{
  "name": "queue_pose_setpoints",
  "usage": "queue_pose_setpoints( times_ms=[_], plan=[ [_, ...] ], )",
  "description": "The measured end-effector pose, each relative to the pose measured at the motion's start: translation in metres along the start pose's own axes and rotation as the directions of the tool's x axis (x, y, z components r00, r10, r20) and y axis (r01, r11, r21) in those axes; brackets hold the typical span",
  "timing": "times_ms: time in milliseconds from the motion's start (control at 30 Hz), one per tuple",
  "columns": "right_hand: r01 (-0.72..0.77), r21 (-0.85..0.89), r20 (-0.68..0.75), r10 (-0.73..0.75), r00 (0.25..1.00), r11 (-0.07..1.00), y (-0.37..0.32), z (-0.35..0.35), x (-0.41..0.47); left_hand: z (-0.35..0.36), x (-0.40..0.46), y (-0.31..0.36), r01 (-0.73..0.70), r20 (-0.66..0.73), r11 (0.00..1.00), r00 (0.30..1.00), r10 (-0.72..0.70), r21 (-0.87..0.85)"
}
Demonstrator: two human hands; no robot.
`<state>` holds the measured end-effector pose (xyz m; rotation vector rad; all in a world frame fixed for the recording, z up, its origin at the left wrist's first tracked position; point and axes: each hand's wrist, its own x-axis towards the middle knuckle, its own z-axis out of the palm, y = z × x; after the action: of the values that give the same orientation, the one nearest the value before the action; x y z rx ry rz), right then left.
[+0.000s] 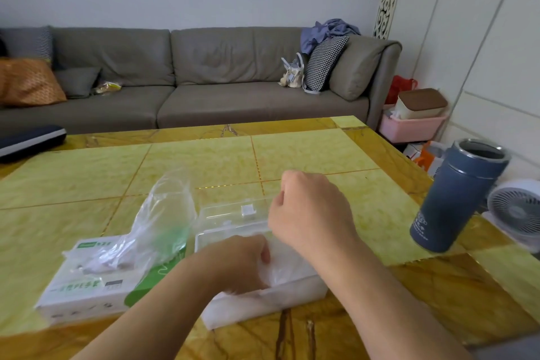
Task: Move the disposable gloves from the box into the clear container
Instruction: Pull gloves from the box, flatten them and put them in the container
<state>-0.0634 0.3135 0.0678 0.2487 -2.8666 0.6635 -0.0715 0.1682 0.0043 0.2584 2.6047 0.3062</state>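
Left hand (239,264): inside the clear container (263,292), fingers curled down onto the gloves there; whether it pinches them or only presses cannot be told.
Right hand (306,213): above the container's far end, fingers curled under in a loose fist; anything held is hidden behind the hand.
Clear container: near the tabletop's front edge, about midway along it, just right of the box; its clear lid (233,213) stands open at the far side.
Gloves in container (280,269): a crumpled, filmy white heap under the left hand.
Box (87,283): white and green cardboard, lying flat near the front-left of the tabletop.
Gloves in box (157,225): a clear plastic bunch rising from the top opening.
Flask (458,196): dark blue, lidless, upright at the tabletop's right edge.
Tabletop (306,155): yellow marbled tiles.
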Motion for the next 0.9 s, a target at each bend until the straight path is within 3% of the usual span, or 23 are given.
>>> queue_pose_setpoints(
  times_ms=[100,167,300,467,567,633,767,900],
  plan=[
    [-0.061,0.194,0.232,0.014,0.972,0.979,-0.016,0.010,-0.003,0.001,-0.004,0.005,-0.007,0.013,0.998,1.000,0.006,0.066],
    [-0.122,0.128,0.393,0.063,0.917,0.984,-0.016,0.020,-0.005,0.001,-0.006,0.009,-0.011,0.037,0.995,0.999,0.008,0.104],
    [-0.163,-0.089,0.567,0.184,0.803,0.983,-0.002,0.041,0.002,-0.003,-0.009,0.008,-0.045,0.022,0.998,0.999,0.044,0.053],
    [-0.110,-0.215,0.596,0.220,0.772,0.970,0.004,0.056,0.010,-0.006,-0.008,0.001,-0.030,-0.021,0.999,0.999,0.030,-0.020],
    [-0.046,-0.252,0.687,0.212,0.695,0.967,0.002,0.058,0.015,-0.003,-0.009,0.002,-0.026,-0.167,0.998,0.986,0.017,-0.051],
    [-0.016,-0.273,0.729,0.218,0.649,0.962,0.000,0.056,0.017,0.000,-0.010,0.005,-0.026,-0.181,0.995,0.984,0.009,-0.097],
    [-0.031,-0.249,0.709,0.204,0.676,0.968,-0.003,0.041,0.007,0.001,-0.007,0.003,0.052,0.002,0.990,0.999,-0.052,-0.134],
    [-0.029,-0.261,0.740,0.219,0.636,0.965,-0.006,0.033,0.006,-0.005,-0.006,0.006,0.081,0.083,0.995,0.994,-0.076,-0.051]
  ],
)
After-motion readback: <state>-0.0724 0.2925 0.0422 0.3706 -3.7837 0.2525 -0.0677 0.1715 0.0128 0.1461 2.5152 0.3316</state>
